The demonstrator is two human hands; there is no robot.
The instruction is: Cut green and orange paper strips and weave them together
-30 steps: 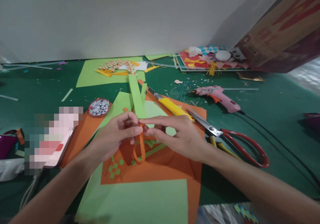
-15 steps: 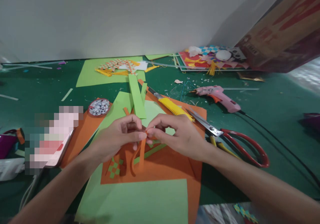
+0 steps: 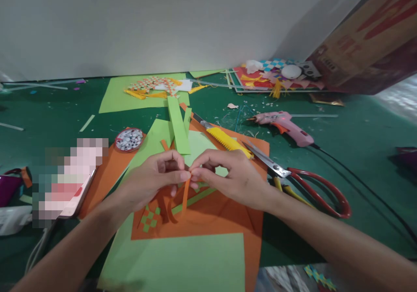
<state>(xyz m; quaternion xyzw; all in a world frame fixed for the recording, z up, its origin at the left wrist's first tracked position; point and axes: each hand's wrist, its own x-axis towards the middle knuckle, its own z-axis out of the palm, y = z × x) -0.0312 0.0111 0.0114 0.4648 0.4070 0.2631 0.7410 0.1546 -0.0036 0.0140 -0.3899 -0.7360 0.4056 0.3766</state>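
My left hand (image 3: 159, 177) and my right hand (image 3: 230, 174) meet fingertip to fingertip over the paper sheets, both pinching an orange paper strip (image 3: 185, 198). The strip hangs down from the pinch and curls toward the left. Its top end is hidden by my fingers. Beneath lies an orange sheet (image 3: 208, 222) with a small green-and-orange woven checkered piece (image 3: 150, 219) on it, left of the strip. A thin green strip (image 3: 198, 200) runs slantwise behind the orange one. Light green paper (image 3: 182, 261) lies nearest me.
Right of my hands are a yellow utility knife (image 3: 228, 142), red-handled scissors (image 3: 312, 187) and a pink glue gun (image 3: 286, 127) with its cord. A phone (image 3: 73, 183) and a round container of googly eyes (image 3: 129, 140) are at left. Behind lies a woven piece with yellow tassels (image 3: 153, 85).
The hanging orange strip has swung slightly and its curl has shifted left. Both hands stay almost in place, still pinching it.
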